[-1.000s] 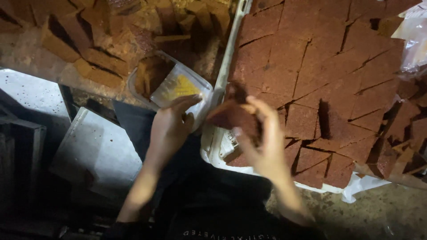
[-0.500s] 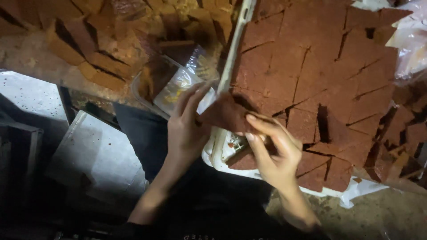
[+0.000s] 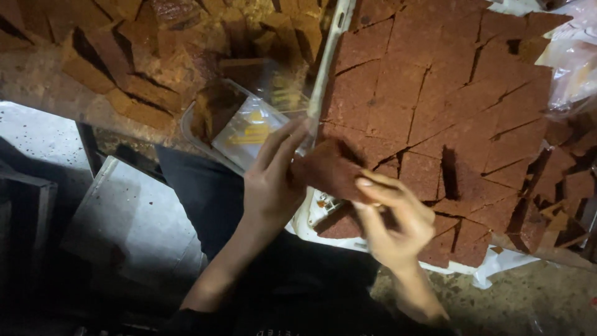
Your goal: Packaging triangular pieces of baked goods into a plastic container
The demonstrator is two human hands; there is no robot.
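My right hand pinches a reddish-brown square slab piece, lifted a little above the near edge of a white tray. My left hand has its fingers stretched flat against the piece's left side. The tray holds a big red-brown slab cut into squares. Just left of my left hand lies a clear plastic bag with a yellow print, with a darker piece inside it.
Orange-brown cut blocks are piled at the upper left. A clear plastic sheet bunches at the upper right. Loose cut pieces sit at the tray's right end. A grey speckled slab lies low at the left.
The slab piece has been lifted and turned between both hands, shifting slightly toward the bag on the left. The left hand's fingers have straightened against the piece.
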